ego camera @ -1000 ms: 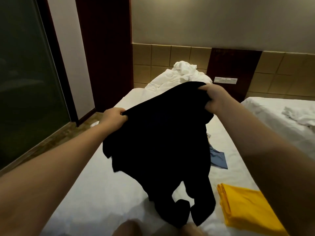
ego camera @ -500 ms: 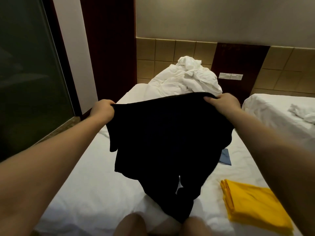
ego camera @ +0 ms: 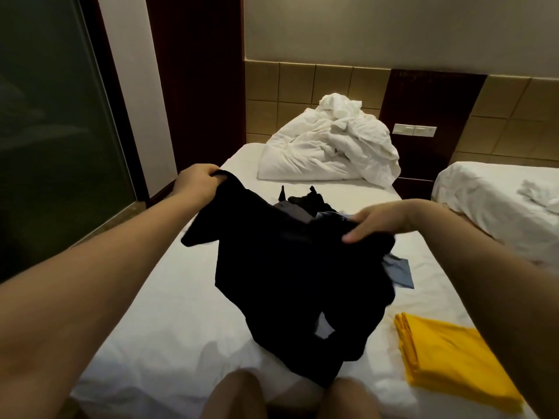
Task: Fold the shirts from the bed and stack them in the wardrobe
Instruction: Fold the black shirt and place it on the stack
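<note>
The left hand (ego camera: 196, 180) is squeezing one top corner of the black shirt (ego camera: 287, 273). The right hand (ego camera: 384, 220) is probably pinching the other corner. The shirt is hanging down onto the white bed (ego camera: 169, 297), left of a folded yellow shirt (ego camera: 447, 358).

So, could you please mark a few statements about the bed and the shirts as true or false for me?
1. The left hand and the right hand both grip the black shirt. True.
2. The yellow shirt lies crumpled at the far end of the bed. False: it lies folded on the near part, to the person's right.
3. A heap of white bedding sits at the far end. True.
4. The black shirt lies flat and folded. False: it hangs bunched from the hands.
</note>
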A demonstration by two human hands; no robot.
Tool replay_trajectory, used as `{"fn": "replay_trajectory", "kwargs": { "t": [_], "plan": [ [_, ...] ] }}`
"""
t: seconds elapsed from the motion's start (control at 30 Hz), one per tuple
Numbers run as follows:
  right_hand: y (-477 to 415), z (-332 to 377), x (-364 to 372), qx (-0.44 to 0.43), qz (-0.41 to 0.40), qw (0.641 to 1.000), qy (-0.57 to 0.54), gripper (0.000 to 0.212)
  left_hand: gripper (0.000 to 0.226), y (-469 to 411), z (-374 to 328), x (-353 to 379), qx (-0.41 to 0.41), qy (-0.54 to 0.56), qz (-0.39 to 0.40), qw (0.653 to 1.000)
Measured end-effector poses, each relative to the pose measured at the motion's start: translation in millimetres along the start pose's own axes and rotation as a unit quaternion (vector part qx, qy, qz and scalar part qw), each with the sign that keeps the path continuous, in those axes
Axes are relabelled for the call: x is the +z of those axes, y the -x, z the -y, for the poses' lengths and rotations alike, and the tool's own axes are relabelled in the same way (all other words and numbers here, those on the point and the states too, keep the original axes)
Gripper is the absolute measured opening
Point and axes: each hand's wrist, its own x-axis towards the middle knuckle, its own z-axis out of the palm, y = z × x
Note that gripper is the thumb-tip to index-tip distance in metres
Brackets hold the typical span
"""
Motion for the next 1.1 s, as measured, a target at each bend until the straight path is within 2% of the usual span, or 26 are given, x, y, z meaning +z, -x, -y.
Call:
{"fn": "replay_trajectory", "kwargs": {
  "t": [0.07,0.13,0.2,0.27,0.3,0.37,0.43,0.5,0.53,0.63,0.77,0.87,0.97,1.1],
  "plan": [
    [-9.5,6.7,14.7,0.002,0.132,0.991,0.017,0.028,0.028,2.9,-9.2,7.4,-0.002,0.022,0.015,1.000],
    [-23.4,11.1,26.5,-0.023,0.149,0.989,-0.005,0.030,0.025,11.1,-21.5,15.8,-0.013,0.139,0.070,0.988],
    [-39.3,15.5,36.9,-0.053,0.048,0.997,-0.034,0.033,0.019,19.8,-30.1,20.8,-0.015,0.254,0.135,0.957],
    [-53.4,18.5,46.0,-0.101,-0.094,0.990,-0.031,0.038,0.025,25.2,-32.8,20.9,-0.025,0.409,0.183,0.894],
    [-61.0,19.1,50.1,-0.130,-0.138,0.981,-0.044,0.045,0.027,25.9,-33.0,19.4,-0.033,0.481,0.191,0.855],
    [-71.0,22.5,60.4,-0.197,-0.136,0.964,-0.117,0.055,0.026,26.5,-35.5,15.8,-0.038,0.567,0.188,0.801],
    [-74.3,29.2,69.9,-0.242,-0.114,0.954,-0.134,0.062,0.030,26.8,-41.9,13.3,-0.021,0.598,0.193,0.778],
    [-78.9,34.8,73.9,-0.246,-0.121,0.953,-0.126,0.069,0.030,27.9,-51.8,10.2,0.008,0.597,0.193,0.779],
    [-79.9,36.6,74.2,-0.241,-0.125,0.952,-0.144,0.066,0.028,27.6,-55.4,8.7,0.019,0.590,0.191,0.785],
    [-78.9,33.9,70.5,-0.245,-0.094,0.935,-0.239,0.038,0.031,21.9,-56.1,3.0,0.007,0.588,0.159,0.793],
    [-73.5,16.8,52.1,-0.254,-0.125,0.911,-0.301,0.017,0.032,10.3,-37.7,-7.0,-0.057,0.625,0.050,0.777],
    [-60.2,17.8,36.6,-0.248,-0.211,0.905,-0.273,0.005,0.030,10.9,-28.0,-11.6,-0.065,0.625,0.004,0.778],
    [-47.1,34.2,21.1,-0.256,-0.293,0.888,-0.245,0.008,0.036,8.8,-26.8,-13.0,-0.085,0.615,-0.009,0.784],
    [-28.7,60.4,4.3,-0.243,-0.329,0.894,-0.182,0.005,0.029,6.6,-32.1,-19.0,-0.102,0.617,-0.056,0.778]
  ]
}}
